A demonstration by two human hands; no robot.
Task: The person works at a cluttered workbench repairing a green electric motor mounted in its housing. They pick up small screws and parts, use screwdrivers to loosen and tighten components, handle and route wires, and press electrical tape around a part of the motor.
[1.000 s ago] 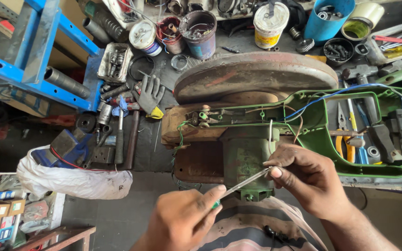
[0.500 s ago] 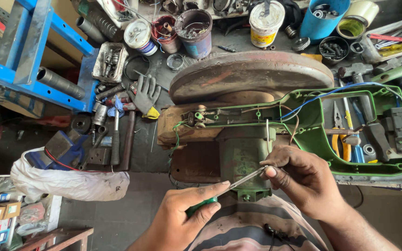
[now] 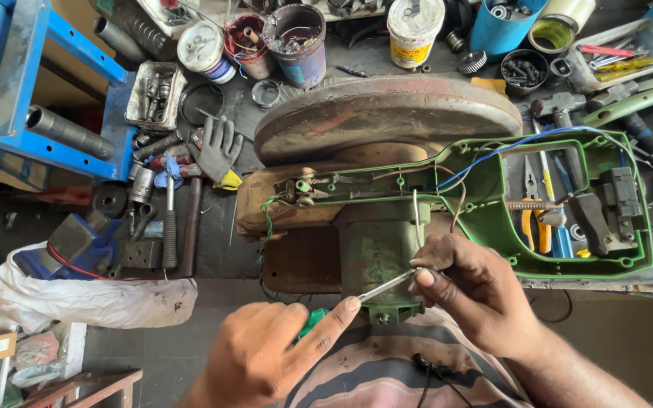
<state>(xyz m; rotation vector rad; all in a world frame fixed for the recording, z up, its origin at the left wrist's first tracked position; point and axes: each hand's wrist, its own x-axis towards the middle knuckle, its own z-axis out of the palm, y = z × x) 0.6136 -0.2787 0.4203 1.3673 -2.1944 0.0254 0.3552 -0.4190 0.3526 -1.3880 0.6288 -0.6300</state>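
Note:
My left hand [image 3: 266, 351] grips a green-handled screwdriver [image 3: 376, 291], its index finger stretched along the shaft. My right hand [image 3: 474, 291] pinches the screwdriver's metal tip between thumb and fingers, just in front of a green motor housing [image 3: 376, 242]. The motor belongs to a power tool whose open green plastic shell [image 3: 485, 189] shows wires, a switch block and a spring. Behind it a large rusty round disc cover [image 3: 387, 113] lies on the bench.
Paint cans [image 3: 300, 34] and a white tub [image 3: 413, 26] stand at the back. A grey work glove [image 3: 217, 147], sockets and a hammer [image 3: 169, 219] lie to the left, near a blue metal frame [image 3: 32, 83]. Orange-handled pliers [image 3: 530, 219] rest by the shell. A white bag [image 3: 92, 302] sits lower left.
Both hands shifted slightly on the screwdriver; my left index finger now lies further along the shaft. The view moved a little; the tool stays put.

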